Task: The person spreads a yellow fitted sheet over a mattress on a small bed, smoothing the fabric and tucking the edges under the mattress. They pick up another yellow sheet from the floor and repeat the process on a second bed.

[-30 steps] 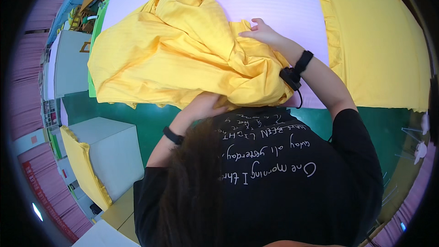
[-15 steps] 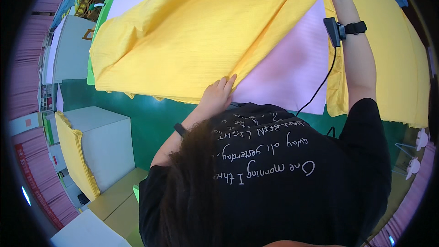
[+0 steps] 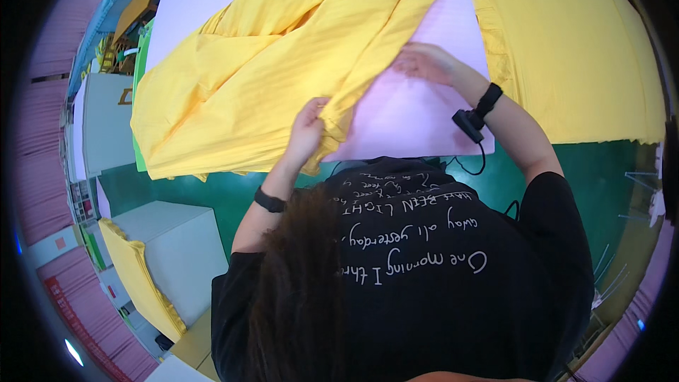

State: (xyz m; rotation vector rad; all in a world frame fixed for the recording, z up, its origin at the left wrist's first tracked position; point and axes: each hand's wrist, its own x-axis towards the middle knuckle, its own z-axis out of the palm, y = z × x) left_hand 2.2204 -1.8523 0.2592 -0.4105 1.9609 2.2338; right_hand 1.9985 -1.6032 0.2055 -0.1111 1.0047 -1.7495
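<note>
A large yellow cloth (image 3: 233, 92) lies in loose, bunched folds over a pale lilac tabletop (image 3: 424, 127), which shows bare along the cloth's right side. My left hand (image 3: 305, 131) is closed on the gathered near edge of the cloth, close to the table's front. Just right of the cloth's slanting edge is my right hand (image 3: 428, 64), held over the lilac surface with its fingers loosely apart and nothing visible in them. Its fingertips come close to the fabric; whether they touch it I cannot tell. A black device on a cable (image 3: 469, 126) is strapped at my right wrist.
Another yellow cloth with a gathered edge (image 3: 566, 56) covers the surface to the right. At lower left stands a white box-like unit (image 3: 184, 240) with a yellow frilled cover (image 3: 138, 269). A white cabinet (image 3: 106, 120) is at far left. Green floor (image 3: 580, 177) shows between the furniture.
My right hand has let go of the cloth's far right corner and come down toward me. The cloth has dropped into bunched folds farther left; my left hand still grips its near edge.
</note>
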